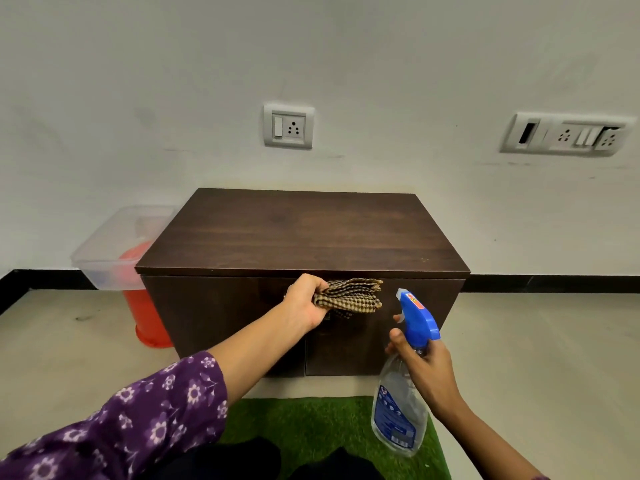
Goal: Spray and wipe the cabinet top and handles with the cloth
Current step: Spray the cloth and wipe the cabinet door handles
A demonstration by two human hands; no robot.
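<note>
A low dark wooden cabinet (pixel 298 233) stands against the white wall, its flat top bare. My left hand (pixel 306 303) grips a folded brown checked cloth (pixel 349 296) and holds it against the upper front of the cabinet, just under the top edge. Any handle there is hidden behind the cloth. To the right, my right hand (pixel 427 367) holds a clear spray bottle (pixel 398 410) by the neck, a little in front of the cabinet. Its blue trigger head (pixel 417 317) has the nozzle pointing at the cabinet front.
A clear plastic box (pixel 114 244) sits on an orange bucket (pixel 149 320) left of the cabinet. A green turf mat (pixel 311 424) lies on the floor in front. Two socket plates (pixel 289 126) are on the wall above.
</note>
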